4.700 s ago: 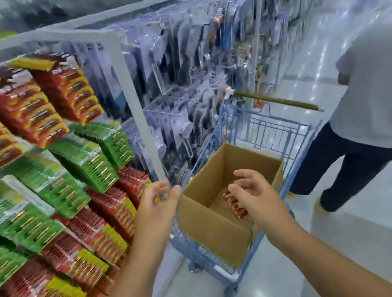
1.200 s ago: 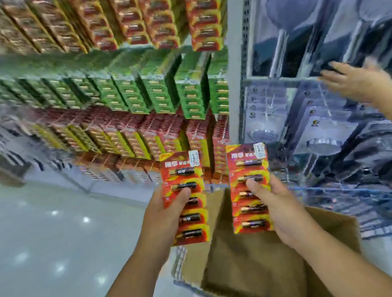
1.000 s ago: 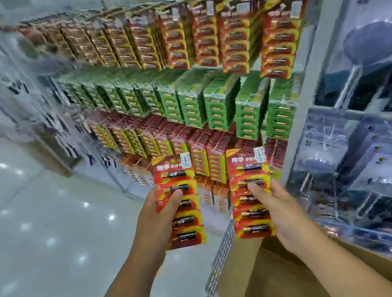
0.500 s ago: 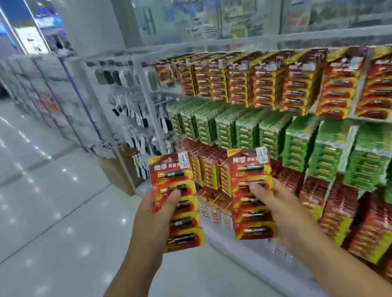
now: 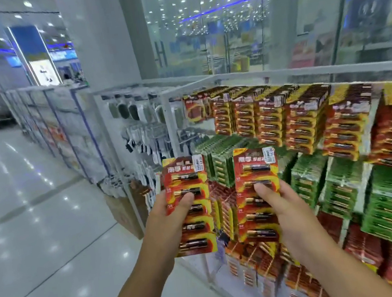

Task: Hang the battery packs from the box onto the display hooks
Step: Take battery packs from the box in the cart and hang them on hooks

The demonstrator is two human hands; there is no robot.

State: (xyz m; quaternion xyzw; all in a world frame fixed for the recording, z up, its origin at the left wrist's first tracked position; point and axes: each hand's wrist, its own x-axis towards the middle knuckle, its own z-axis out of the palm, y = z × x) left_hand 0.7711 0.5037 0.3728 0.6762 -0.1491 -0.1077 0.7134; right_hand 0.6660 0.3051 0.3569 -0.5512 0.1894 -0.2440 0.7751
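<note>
Holding two red battery packs up in front of me, I see both hands closed around their cards. My left hand point(image 5: 167, 218) grips the left battery pack point(image 5: 189, 204) from its left side, with the thumb pressed on the front near the second battery and the other fingers behind the card. My right hand point(image 5: 289, 213) holds the right battery pack point(image 5: 257, 192) from its right side in the same way, thumb on the front and fingers hidden behind. Both packs stand upright, side by side with a small gap between them, each showing five batteries in a column and a white price sticker at the top right corner. Behind them is the display rack point(image 5: 305, 73), a white frame with full rows of hanging packs: red and yellow ones point(image 5: 299, 118) at the top, green ones point(image 5: 340, 178) in the middle, red ones again lower down. To the left of this rack hang socks point(image 5: 138, 136), and beyond is a shiny white floor point(image 5: 36, 221). The box is not in my view.
</note>
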